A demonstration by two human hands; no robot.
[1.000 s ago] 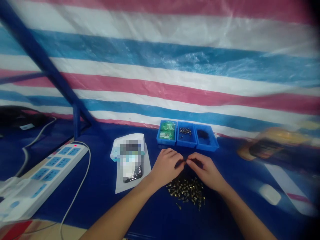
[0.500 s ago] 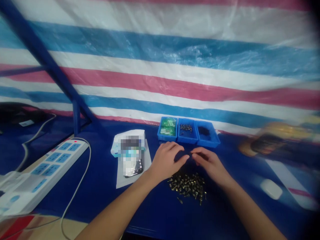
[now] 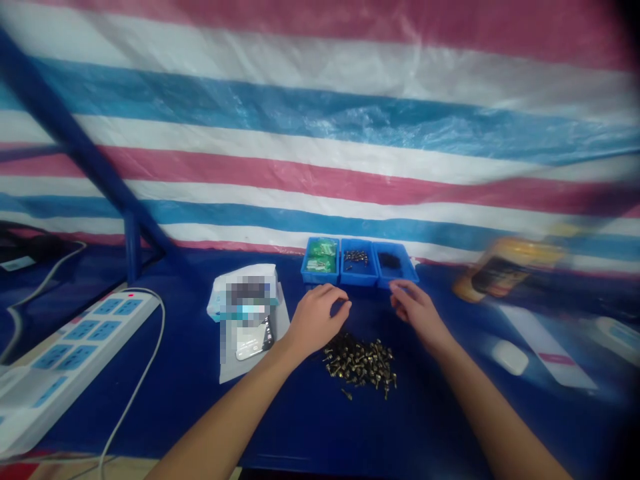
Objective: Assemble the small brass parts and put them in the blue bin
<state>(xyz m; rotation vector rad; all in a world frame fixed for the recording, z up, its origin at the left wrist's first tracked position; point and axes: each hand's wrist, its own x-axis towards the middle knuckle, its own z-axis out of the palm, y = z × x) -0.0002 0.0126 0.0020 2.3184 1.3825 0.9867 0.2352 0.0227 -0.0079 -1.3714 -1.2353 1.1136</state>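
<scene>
My left hand (image 3: 320, 317) hovers over the left part of a pile of small brass-and-dark metal screw-like pieces (image 3: 363, 363). Its thumb and index finger meet in a pinch; whatever lies between the tips is too small to make out. My right hand (image 3: 415, 310) reaches to the front edge of the right blue bin (image 3: 407, 273), which contains small black bits. Its fingers are slightly apart, with nothing visible between them. Beside that bin stand a middle blue bin (image 3: 359, 277) with small metal pieces and a left blue bin (image 3: 320, 277) with green-and-clear packets.
At left are a white power strip (image 3: 85, 353) with a cable, a tissue pack (image 3: 215, 297) and a phone (image 3: 255, 340) on white paper. On the right lie a blurred yellow-brown bottle (image 3: 505, 267), a white case (image 3: 510, 357) and a white strip (image 3: 545, 347). A striped sheet (image 3: 320, 160) hangs behind.
My hands have moved apart from their near-touching position. The right hand has gone forward to the right bin. The view has shifted slightly, so the tabletop things sit further left.
</scene>
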